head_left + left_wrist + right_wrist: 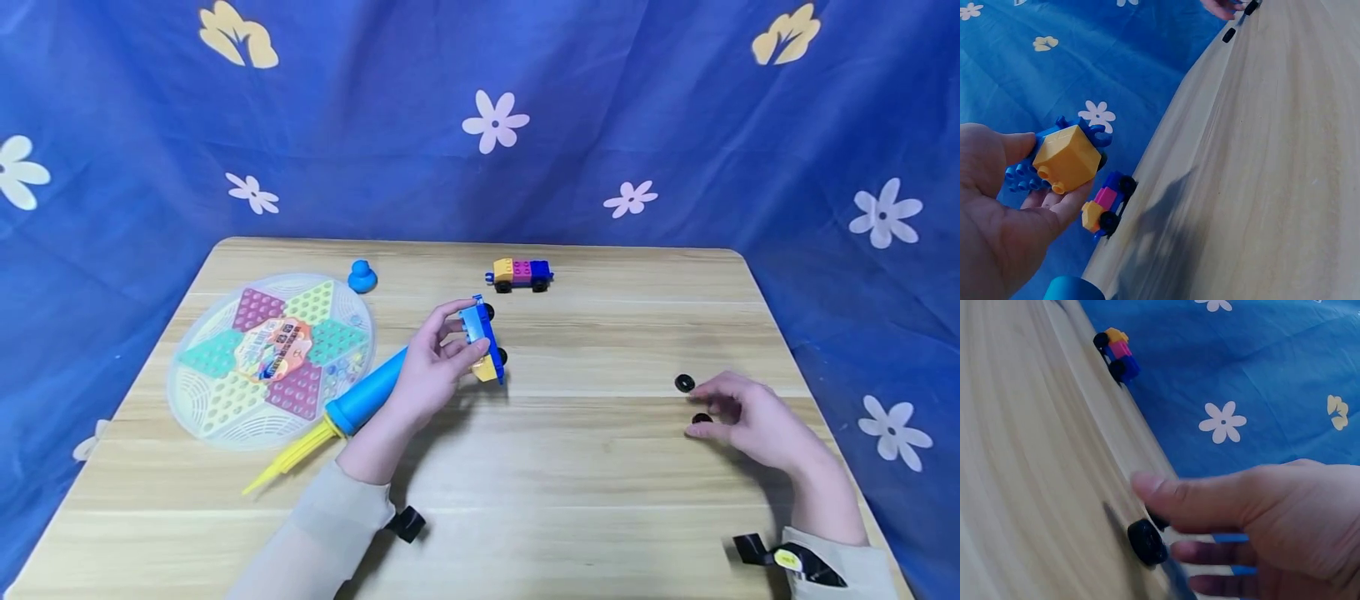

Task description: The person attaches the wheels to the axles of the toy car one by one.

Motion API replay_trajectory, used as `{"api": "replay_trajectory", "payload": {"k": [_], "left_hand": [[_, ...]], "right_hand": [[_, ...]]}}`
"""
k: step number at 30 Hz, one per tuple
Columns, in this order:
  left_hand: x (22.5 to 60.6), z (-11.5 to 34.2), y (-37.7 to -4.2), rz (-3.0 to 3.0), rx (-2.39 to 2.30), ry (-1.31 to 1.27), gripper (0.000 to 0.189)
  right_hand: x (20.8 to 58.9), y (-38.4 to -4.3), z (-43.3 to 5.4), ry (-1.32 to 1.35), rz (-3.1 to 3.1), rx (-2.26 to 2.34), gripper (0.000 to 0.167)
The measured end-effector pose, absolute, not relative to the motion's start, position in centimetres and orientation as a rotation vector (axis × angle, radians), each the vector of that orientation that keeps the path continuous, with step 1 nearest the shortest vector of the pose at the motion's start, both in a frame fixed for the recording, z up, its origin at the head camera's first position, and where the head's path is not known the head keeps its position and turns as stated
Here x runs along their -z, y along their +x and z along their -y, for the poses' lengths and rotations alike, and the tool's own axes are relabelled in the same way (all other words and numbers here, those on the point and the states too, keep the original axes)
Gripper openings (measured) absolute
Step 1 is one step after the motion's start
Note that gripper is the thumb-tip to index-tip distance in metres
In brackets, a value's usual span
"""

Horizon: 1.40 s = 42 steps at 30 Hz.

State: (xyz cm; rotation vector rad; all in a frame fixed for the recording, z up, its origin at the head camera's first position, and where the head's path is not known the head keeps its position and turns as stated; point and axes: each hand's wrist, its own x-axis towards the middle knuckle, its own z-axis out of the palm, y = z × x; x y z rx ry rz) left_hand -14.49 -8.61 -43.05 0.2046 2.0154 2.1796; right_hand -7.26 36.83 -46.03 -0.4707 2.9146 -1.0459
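Note:
My left hand (pixel 431 362) grips a blue-and-yellow building-block car (pixel 483 340) above the table, thumb on one side and fingers on the other. Two black wheels show on the car's lower side. In the left wrist view its yellow sloped block (pixel 1067 159) faces the camera. Over at the right, my right hand (pixel 761 425) is low over the tabletop, thumb and fingers spread around a loose black wheel (pixel 701 418). Another black wheel (pixel 684 382) lies just past the fingertips. In the right wrist view a wheel (pixel 1146 542) stands on edge near the thumb.
A second block car (pixel 521 273), yellow, pink and blue, stands at the table's back. On the left lie a round Chinese checkers board (pixel 187 408), a blue rounded toy (pixel 362 277) and a blue-and-yellow pump (pixel 367 396), partly under the left forearm. Blue flowered cloth surrounds the table.

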Motion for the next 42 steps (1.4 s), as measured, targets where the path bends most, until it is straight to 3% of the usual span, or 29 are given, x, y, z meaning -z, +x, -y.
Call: {"api": "replay_trajectory", "payload": {"k": [11, 25, 42], "left_hand": [[42.5, 7.8, -14.5, -2.070, -2.127, 0.258, 0.054], [41.1, 6.4, -14.5, -2.019, -2.123, 0.301, 0.061], [39.2, 4.5, -14.8, -1.992, -2.070, 0.430, 0.060]], "right_hand": [[45.8, -6.6, -36.0, -0.562, -2.865, 0.982, 0.022], [40.4, -8.8, -28.3, -0.989, -2.801, 1.447, 0.048], [38.3, -10.7, -19.3, -1.176, -2.767, 1.576, 0.036]]}}
